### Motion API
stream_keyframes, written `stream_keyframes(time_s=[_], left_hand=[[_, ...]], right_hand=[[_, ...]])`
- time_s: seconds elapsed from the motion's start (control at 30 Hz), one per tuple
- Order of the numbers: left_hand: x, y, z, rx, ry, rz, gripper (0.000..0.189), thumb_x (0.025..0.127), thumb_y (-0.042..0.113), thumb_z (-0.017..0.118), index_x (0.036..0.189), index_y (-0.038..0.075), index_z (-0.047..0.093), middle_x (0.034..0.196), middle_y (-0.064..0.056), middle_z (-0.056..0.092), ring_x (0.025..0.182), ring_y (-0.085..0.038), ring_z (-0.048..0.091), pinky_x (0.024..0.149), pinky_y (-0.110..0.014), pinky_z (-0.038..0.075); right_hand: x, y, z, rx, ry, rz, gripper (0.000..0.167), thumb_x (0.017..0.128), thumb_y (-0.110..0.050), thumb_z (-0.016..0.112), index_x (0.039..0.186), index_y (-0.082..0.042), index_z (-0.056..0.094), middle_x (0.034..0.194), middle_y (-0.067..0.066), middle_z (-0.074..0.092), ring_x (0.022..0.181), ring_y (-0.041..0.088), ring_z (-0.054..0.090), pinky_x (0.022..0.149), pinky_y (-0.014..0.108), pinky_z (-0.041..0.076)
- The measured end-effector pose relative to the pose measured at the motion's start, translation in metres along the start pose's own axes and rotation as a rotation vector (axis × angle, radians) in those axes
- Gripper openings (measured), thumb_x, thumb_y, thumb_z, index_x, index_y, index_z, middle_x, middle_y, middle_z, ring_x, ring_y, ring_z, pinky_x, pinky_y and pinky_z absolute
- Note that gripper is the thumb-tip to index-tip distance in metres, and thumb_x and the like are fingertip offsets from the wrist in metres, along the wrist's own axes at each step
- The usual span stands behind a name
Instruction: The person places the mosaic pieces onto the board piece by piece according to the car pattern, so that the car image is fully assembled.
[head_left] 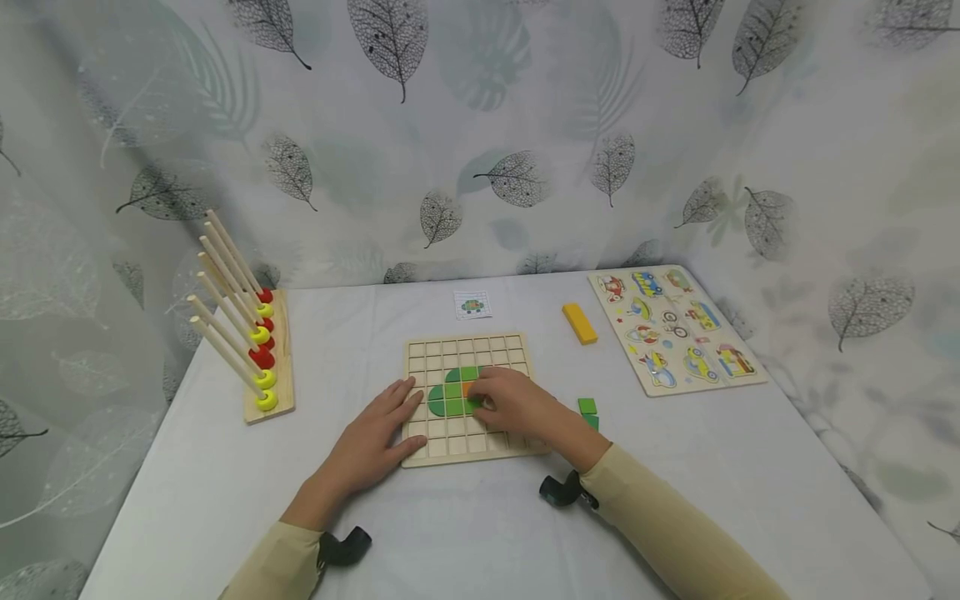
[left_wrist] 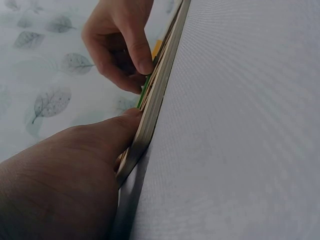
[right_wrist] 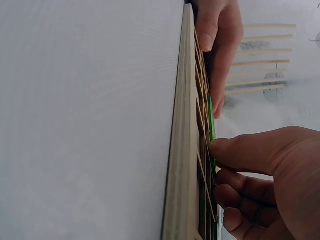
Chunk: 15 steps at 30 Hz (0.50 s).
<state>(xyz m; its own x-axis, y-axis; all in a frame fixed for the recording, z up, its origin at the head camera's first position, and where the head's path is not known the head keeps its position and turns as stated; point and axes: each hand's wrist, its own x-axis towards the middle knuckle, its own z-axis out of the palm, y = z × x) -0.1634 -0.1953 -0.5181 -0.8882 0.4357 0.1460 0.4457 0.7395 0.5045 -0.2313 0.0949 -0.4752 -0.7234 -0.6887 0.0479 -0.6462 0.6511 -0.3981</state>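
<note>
A wooden grid board [head_left: 442, 446] lies flat on the white table, with green tiles [head_left: 453, 392] and an orange tile [head_left: 467, 388] set in its middle squares. My left hand [head_left: 367, 437] rests on the board's left edge, fingers spread; its thumb presses the near rim in the left wrist view. Over the middle of the board, my right hand [head_left: 513, 404] has curled fingers and pinches a green tile [right_wrist: 212, 132] between thumb and fingertips. That tile is partly hidden by the fingers. Two loose green tiles [head_left: 587, 406] lie right of the right forearm.
Beyond the board lies a small picture card [head_left: 472, 306]. A yellow block [head_left: 580, 323] and a wooden picture puzzle [head_left: 678, 333] are at the back right. On the left stands a peg rack [head_left: 281, 367] with red and yellow beads. A leaf-patterned curtain hangs behind.
</note>
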Motion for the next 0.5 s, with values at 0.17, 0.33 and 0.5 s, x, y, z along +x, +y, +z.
stream_keyframes(time_s=[0.17, 0.33, 0.5], left_hand=[[-0.0013, -0.0005, -0.0018, -0.006, 0.012, 0.005, 0.078, 0.102, 0.044, 0.074, 0.165, 0.009, 0.047, 0.176, -0.009, 0.032, 0.162, -0.035, 0.027, 0.124, -0.061, 0.033], [-0.0017, -0.0010, -0.0016, -0.013, 0.019, 0.011, 0.077, 0.102, 0.044, 0.074, 0.165, 0.008, 0.047, 0.176, -0.009, 0.032, 0.162, -0.034, 0.027, 0.124, -0.061, 0.033], [-0.0013, -0.0006, -0.0006, -0.019, 0.018, 0.015, 0.077, 0.103, 0.044, 0.074, 0.165, 0.008, 0.047, 0.176, -0.009, 0.032, 0.162, -0.034, 0.027, 0.124, -0.061, 0.032]], right_hand=[[0.0023, -0.0008, 0.0009, 0.004, -0.007, 0.007, 0.015, 0.100, -0.016, 0.081, 0.115, -0.013, 0.082, 0.102, -0.005, 0.067, 0.086, 0.010, 0.055, 0.077, 0.026, 0.052], [0.0018, -0.0018, 0.0001, -0.004, -0.003, 0.011, 0.016, 0.099, -0.017, 0.082, 0.114, -0.013, 0.082, 0.102, -0.005, 0.067, 0.086, 0.010, 0.056, 0.077, 0.027, 0.053], [-0.0027, -0.0030, -0.0076, 0.016, 0.008, 0.043, 0.019, 0.097, -0.019, 0.084, 0.116, -0.014, 0.083, 0.104, -0.006, 0.069, 0.090, 0.009, 0.061, 0.082, 0.029, 0.056]])
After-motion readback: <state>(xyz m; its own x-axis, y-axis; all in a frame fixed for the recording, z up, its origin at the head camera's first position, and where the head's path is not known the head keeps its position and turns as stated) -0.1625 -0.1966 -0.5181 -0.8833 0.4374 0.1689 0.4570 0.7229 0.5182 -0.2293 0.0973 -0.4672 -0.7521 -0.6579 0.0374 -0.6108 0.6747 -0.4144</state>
